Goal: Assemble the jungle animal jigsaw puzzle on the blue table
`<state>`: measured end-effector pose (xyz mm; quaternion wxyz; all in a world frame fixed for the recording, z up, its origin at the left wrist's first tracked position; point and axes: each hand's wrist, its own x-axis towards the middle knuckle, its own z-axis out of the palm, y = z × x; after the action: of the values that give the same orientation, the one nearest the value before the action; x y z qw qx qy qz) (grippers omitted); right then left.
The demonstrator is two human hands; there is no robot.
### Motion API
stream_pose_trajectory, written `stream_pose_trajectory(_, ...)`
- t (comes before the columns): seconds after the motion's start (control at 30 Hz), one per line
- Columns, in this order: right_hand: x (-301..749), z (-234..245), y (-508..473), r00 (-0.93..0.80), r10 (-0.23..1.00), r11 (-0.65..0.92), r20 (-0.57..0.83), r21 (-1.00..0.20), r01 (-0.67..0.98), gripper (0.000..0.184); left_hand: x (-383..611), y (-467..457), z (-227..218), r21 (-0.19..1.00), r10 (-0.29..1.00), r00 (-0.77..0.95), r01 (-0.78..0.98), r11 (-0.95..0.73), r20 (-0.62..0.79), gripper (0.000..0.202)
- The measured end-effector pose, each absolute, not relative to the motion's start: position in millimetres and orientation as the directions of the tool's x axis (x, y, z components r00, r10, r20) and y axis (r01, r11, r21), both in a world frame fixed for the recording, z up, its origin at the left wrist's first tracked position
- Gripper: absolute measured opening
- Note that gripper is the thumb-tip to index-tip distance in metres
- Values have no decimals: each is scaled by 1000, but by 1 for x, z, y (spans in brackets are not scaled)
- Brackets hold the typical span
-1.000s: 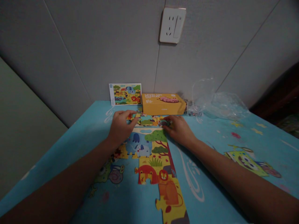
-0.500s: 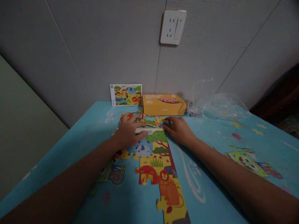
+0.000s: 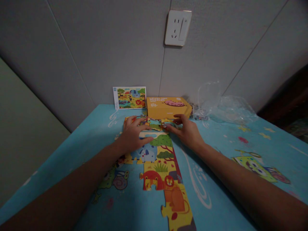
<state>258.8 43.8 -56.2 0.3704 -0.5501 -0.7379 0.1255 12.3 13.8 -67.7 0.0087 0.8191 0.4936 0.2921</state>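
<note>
A partly joined jigsaw puzzle (image 3: pixel 166 166) with a lion, an elephant and trees lies on the table in front of me. Beyond its top edge sit several loose puzzle pieces (image 3: pixel 154 125). My left hand (image 3: pixel 133 134) rests with fingers spread over the upper left of the puzzle, its fingertips at the loose pieces. To the right, my right hand (image 3: pixel 189 131) pinches a small puzzle piece (image 3: pixel 166 124) between thumb and fingers, close to the yellow box. The fingers partly cover that piece, so its picture is unclear.
A yellow puzzle box (image 3: pixel 166 110) stands against the wall, with a picture card (image 3: pixel 130 98) upright to its left. Crumpled clear plastic bags (image 3: pixel 231 109) lie to its right. A blue patterned cloth (image 3: pixel 223 192) covers the table. A socket (image 3: pixel 178 28) is on the wall.
My right hand has lifted slightly and its fingers have shifted, bringing the piece between them up and a little left. My left hand has barely moved.
</note>
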Motion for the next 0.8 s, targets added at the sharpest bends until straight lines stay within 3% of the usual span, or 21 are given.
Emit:
stream_pose_trajectory(0.17,252,-49,34,-242,863,497,444,-656,568,31,13,14,-61,334,745,396,711,-619,537,69)
stream_pose_trajectory(0.27,250,-47,32,-320,831,544,456,-541,642,19,14,14,-62,336,741,413,700,-631,530,69)
stream_pose_trajectory(0.4,252,-50,35,-338,846,500,411,-395,771,40,14,14,-64,340,756,406,713,-613,513,61)
stream_pose_trajectory(0.57,255,-56,42,-323,895,432,307,-418,799,49,13,14,-64,348,768,407,717,-604,495,60)
stream_pose_trajectory(0.8,256,-57,42,-304,864,482,401,-487,729,43,13,14,-65,343,757,406,712,-613,512,67)
